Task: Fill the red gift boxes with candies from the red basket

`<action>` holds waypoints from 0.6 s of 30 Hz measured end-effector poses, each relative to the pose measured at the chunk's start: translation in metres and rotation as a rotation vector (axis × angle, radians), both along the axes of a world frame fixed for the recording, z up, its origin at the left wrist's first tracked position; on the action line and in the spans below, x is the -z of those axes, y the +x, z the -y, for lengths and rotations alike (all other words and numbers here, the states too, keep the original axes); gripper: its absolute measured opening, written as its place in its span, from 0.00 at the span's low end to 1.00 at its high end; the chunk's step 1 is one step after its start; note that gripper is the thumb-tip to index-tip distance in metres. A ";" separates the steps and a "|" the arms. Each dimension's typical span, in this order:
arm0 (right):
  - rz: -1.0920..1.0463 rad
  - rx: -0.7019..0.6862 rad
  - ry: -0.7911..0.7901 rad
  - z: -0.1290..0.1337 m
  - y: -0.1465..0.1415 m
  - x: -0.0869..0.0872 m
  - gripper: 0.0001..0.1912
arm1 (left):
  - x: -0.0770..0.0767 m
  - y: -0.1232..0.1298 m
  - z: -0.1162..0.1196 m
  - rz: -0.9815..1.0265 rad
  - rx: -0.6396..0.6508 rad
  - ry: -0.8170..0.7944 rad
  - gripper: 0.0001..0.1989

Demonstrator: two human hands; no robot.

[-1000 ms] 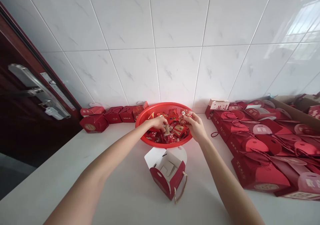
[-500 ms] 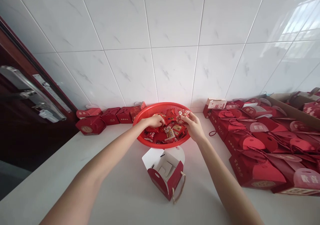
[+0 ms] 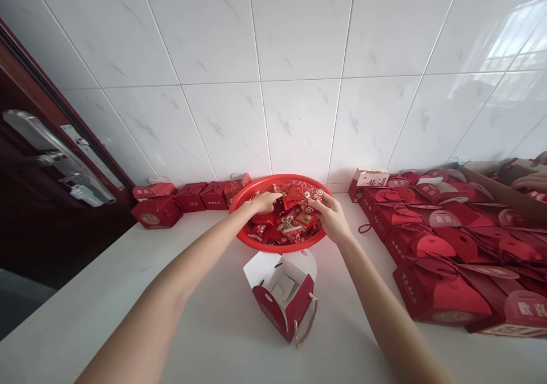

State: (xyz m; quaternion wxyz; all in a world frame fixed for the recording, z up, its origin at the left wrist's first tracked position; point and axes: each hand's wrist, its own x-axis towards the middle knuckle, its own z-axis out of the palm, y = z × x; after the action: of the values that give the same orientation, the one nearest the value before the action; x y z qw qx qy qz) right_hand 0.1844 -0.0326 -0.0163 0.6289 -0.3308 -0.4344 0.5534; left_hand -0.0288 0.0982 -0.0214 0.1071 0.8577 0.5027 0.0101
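Observation:
A red plastic basket (image 3: 280, 248) full of wrapped sweets (image 3: 294, 233) stands against the wall. Inside its left half, my left hand (image 3: 265, 203) hovers over the sweets, index finger stretched out, the other fingers partly curled. I see nothing held in it. At the basket's right side, my right hand (image 3: 333, 219) is closed on red packets (image 3: 314, 197) with a white flower-like pattern, pinched between thumb and fingers. In front of the basket sits an open red gift box (image 3: 273, 310), white inside, with a rope handle on its right. A pale insert shows at its bottom.
Many closed red gift boxes (image 3: 444, 293) crowd the right of the white counter (image 3: 200, 327). Several smaller red boxes (image 3: 190, 197) line the wall at left. A cardboard carton (image 3: 491, 186) and another person's hand (image 3: 532, 181) appear at far right. A door (image 3: 43, 213) stands at left.
My left hand has lifted slightly out of the sweets and its index finger has straightened. My right hand keeps its packets. Another person's hand has appeared at far right.

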 end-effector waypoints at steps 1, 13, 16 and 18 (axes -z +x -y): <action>0.004 0.005 0.003 0.000 0.000 0.000 0.16 | -0.001 0.001 0.001 0.002 0.005 0.014 0.34; 0.008 0.007 0.004 0.001 0.000 -0.002 0.16 | 0.009 0.008 -0.005 -0.051 0.028 -0.153 0.60; 0.010 0.007 -0.001 0.001 0.000 -0.002 0.16 | 0.008 0.006 -0.005 -0.005 0.016 -0.162 0.55; 0.007 0.005 -0.003 0.000 0.000 -0.001 0.16 | 0.003 0.003 -0.003 0.045 0.027 -0.188 0.47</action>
State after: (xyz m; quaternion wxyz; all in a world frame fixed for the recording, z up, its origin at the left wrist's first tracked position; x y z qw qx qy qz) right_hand 0.1840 -0.0326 -0.0150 0.6283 -0.3349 -0.4351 0.5511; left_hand -0.0260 0.1013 -0.0248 0.1987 0.8502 0.4871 -0.0193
